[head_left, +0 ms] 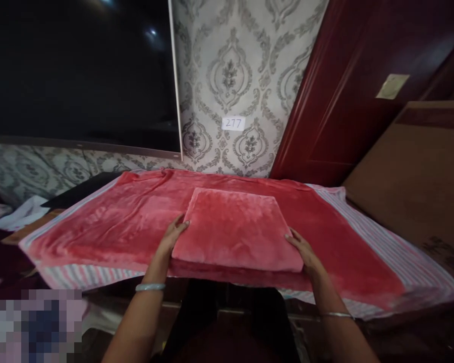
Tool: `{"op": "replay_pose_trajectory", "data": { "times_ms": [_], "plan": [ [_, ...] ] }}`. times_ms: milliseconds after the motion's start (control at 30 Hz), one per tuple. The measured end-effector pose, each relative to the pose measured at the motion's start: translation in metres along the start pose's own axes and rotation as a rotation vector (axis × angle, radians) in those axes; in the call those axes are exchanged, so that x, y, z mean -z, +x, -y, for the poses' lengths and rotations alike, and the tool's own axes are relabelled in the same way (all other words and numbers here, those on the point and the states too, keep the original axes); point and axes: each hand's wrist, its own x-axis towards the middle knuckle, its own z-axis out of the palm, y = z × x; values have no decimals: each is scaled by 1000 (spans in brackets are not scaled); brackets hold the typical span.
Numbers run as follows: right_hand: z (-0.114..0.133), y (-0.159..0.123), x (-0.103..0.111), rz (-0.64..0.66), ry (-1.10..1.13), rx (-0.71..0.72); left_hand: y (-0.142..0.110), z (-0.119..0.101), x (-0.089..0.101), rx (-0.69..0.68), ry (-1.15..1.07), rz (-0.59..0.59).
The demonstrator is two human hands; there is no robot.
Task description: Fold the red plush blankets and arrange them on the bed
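A thick, neatly squared plush blanket point(234, 232), coral red and folded into a block, is in front of me near the table's front edge. My left hand point(173, 234) grips its left side, the thumb on the top edge and the fingers partly hidden beside it. On the opposite side my right hand point(301, 248) holds the right edge in the same way. Beneath lies a larger red plush cloth point(136, 217) with striped pink, grey and white borders, spread over the table. I cannot tell whether the folded blanket rests on it or is slightly raised.
A big dark television screen point(79, 70) hangs at the left against patterned wallpaper point(229, 65). A paper label reading 277 point(233, 123) is on the wall. At the right stand a dark red door point(344, 85) and a large cardboard box point(419, 166).
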Motion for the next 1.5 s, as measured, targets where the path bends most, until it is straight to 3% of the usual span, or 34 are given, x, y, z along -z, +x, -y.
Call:
{"op": "replay_pose_trajectory", "data": {
  "times_ms": [300,433,533,633,767,867,967,1067,1300,1400,1500],
  "plan": [
    [8,4,-4,119,44,15,11,-1,1,16,114,-15],
    [14,8,-6,183,32,47,13,-9,2,97,116,55],
    [23,17,-6,219,15,16,13,-21,-2,72,137,108],
    [46,30,-8,219,-37,60,8,-39,-14,10,167,94],
    [98,51,-6,259,-126,225,-7,-59,-35,-120,170,96],
    [138,65,6,279,-183,278,-18,-63,-47,-186,94,104],
    [162,74,22,296,-220,325,-25,-60,-56,-166,-2,137],
    [164,74,33,277,-252,318,-24,-56,-63,-130,-53,179],
    [131,48,45,171,-220,205,-5,-56,-77,7,-21,246],
    [132,35,56,55,-149,228,5,-74,-91,-54,16,286],
    [142,19,60,-90,-75,324,22,-110,-110,-136,64,330]
  ]
}}
